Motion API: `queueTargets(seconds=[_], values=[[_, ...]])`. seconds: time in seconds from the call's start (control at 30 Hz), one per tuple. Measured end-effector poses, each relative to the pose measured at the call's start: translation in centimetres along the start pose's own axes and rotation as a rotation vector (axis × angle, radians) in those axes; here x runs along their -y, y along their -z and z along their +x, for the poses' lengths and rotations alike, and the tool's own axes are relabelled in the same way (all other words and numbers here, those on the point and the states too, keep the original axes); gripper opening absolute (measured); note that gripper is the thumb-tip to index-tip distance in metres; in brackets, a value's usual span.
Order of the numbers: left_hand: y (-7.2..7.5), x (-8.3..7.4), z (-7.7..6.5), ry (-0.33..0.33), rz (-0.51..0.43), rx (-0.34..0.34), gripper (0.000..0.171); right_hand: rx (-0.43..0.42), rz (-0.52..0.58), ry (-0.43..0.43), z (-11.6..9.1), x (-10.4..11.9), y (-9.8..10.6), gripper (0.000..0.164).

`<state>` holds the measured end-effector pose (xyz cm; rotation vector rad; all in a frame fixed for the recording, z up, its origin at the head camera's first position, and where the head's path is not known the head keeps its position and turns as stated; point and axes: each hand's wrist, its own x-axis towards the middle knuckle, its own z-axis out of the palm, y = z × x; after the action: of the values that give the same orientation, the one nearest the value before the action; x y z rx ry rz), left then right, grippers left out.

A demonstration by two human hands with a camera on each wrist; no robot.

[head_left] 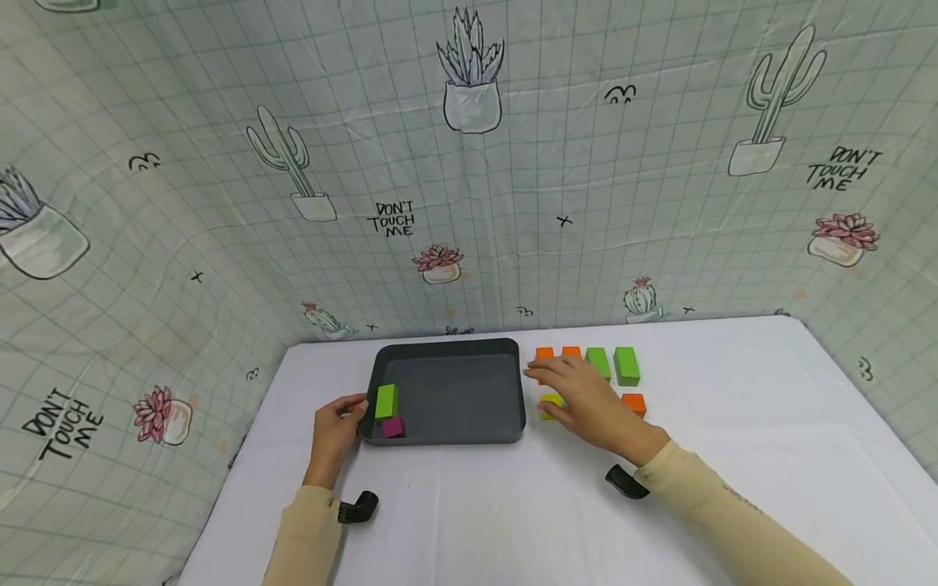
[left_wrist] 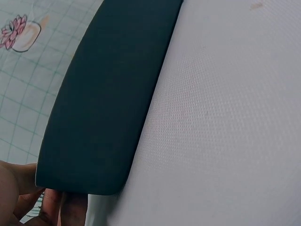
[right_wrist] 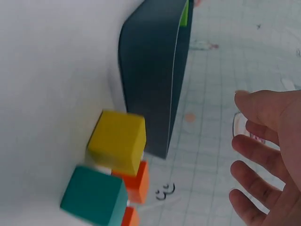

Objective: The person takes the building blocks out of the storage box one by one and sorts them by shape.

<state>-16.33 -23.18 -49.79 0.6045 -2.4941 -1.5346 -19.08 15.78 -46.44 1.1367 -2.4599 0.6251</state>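
My left hand [head_left: 335, 431] grips the left rim of a dark grey tray [head_left: 462, 399]; the left wrist view has thumb and fingers at the end of its outer wall [left_wrist: 103, 103]. Inside the tray, at the left, lie a green block [head_left: 386, 402] and a magenta cube [head_left: 393, 427]. Over the loose blocks right of the tray hovers my right hand [head_left: 589, 405], fingers spread and holding nothing. Nearest to it are a yellow cube [right_wrist: 117, 141] and a teal cube [right_wrist: 94, 195], the latter hidden under the hand in the head view.
Two green blocks [head_left: 627, 366] and two orange blocks [head_left: 571, 352] stand in a row behind the right hand. An orange cube [head_left: 634, 404] lies by its wrist. Cactus-print cloth [head_left: 513, 203] hangs behind the white table [head_left: 469, 513].
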Motion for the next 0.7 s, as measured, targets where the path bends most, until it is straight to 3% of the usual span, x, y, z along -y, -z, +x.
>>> queueTargets(seconds=[0.7], values=[[0.3, -0.5, 0.7, -0.007, 0.004, 0.018, 0.026, 0.117, -0.042, 0.038, 5.6, 4.8, -5.0, 0.051]])
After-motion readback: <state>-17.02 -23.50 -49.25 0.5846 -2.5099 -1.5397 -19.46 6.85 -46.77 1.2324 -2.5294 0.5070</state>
